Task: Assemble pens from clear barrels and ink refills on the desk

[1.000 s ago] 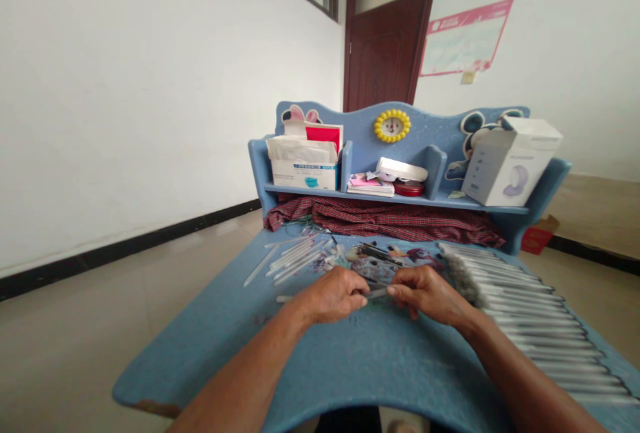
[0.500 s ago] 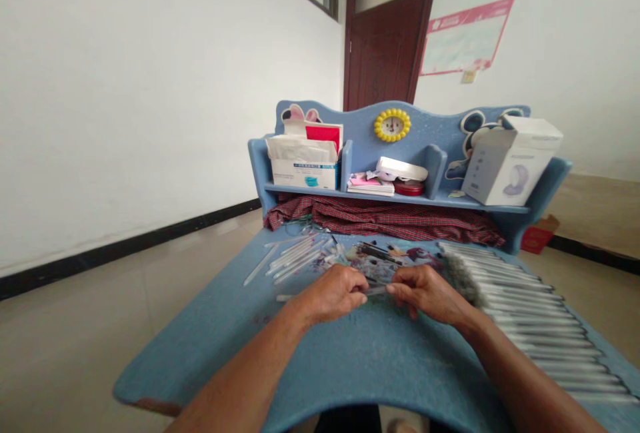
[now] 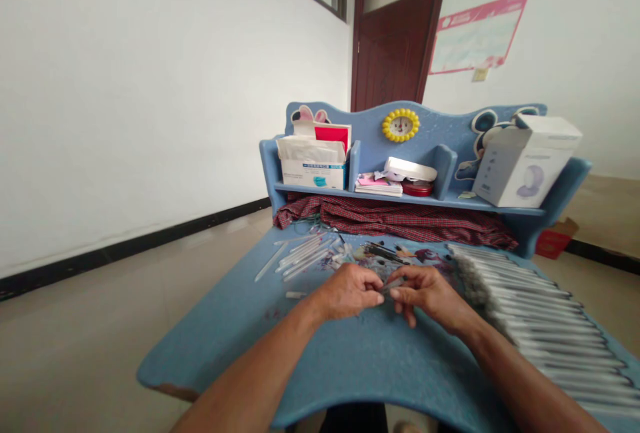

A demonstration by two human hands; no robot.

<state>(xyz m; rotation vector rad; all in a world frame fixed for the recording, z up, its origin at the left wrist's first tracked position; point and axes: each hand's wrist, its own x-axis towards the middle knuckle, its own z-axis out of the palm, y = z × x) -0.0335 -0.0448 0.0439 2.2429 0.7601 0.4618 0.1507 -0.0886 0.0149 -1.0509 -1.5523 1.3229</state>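
My left hand (image 3: 350,292) and my right hand (image 3: 426,293) meet over the middle of the blue desk, fingers closed in a pinch. Between their fingertips is a thin, translucent pen barrel (image 3: 393,284), mostly hidden by the fingers. One end of a pale tube (image 3: 295,295) shows beside my left wrist. Beyond my left hand lie several clear pen barrels (image 3: 306,254) in a loose bundle. Slim black pen parts (image 3: 384,253) are heaped just past my hands. Right of my right hand, many clear pens with dark ends (image 3: 545,326) lie side by side in a long row.
A grey fuzzy strip (image 3: 475,283) borders the pen row. Checked cloth (image 3: 400,220) is bunched under the desk's shelf (image 3: 320,190). On that shelf stand a mask box (image 3: 313,170), papers (image 3: 379,185), a red tin (image 3: 417,188) and a white carton (image 3: 527,163).
My hands have come closer together, and less of the pen barrel shows between them. The whole view has shifted slightly, so the desk appears further right.
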